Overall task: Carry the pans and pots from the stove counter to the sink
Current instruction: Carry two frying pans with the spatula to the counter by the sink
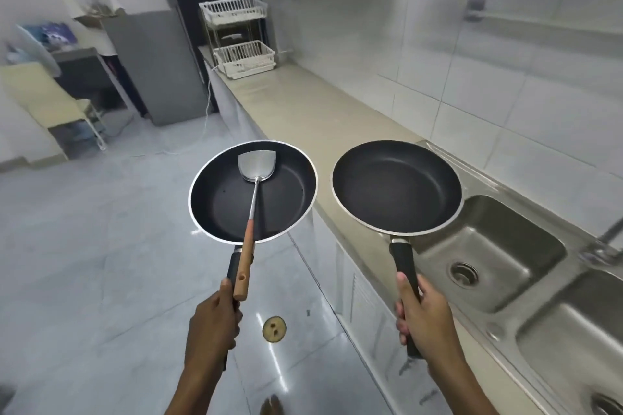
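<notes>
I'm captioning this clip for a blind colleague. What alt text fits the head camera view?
A person holds two black frying pans by their handles, the left hand carrying the left pan with a metal spatula resting in it, the right hand carrying the empty right pan. They stand beside a counter with a steel double sink on the right.
</notes>
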`<action>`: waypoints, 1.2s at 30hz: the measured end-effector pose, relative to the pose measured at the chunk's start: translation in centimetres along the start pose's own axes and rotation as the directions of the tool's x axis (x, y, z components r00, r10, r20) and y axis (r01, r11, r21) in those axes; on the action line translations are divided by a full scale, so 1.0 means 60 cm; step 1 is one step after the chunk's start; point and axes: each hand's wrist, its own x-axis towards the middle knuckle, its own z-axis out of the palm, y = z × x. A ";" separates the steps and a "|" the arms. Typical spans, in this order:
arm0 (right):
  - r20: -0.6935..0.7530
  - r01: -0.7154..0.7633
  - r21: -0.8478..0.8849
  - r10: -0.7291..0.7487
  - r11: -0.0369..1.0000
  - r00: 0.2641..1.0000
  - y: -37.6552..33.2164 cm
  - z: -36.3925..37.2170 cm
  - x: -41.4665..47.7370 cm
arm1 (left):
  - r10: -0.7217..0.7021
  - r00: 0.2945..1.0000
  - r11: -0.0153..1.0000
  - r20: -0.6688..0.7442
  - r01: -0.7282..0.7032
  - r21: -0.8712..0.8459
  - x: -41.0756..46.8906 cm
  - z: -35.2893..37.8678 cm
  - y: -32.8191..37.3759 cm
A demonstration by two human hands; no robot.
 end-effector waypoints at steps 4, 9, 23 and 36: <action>-0.107 -0.015 -0.004 0.014 1.000 0.994 -0.028 0.139 0.098 | 0.058 0.995 0.997 0.076 -0.062 0.041 0.190 -0.001 0.028; -0.201 -0.063 0.033 0.068 0.997 0.977 -0.079 0.287 0.212 | 0.102 0.983 0.981 0.154 -0.125 0.146 0.413 -0.001 0.082; -0.427 -0.104 0.095 0.135 0.990 0.894 -0.135 0.554 0.643 | 0.198 0.907 0.934 0.372 -0.289 0.209 0.948 0.217 0.228; -0.634 -0.173 0.177 0.247 0.969 0.733 -0.168 0.669 0.951 | 0.287 0.732 0.845 0.618 -0.497 0.197 1.293 0.485 0.419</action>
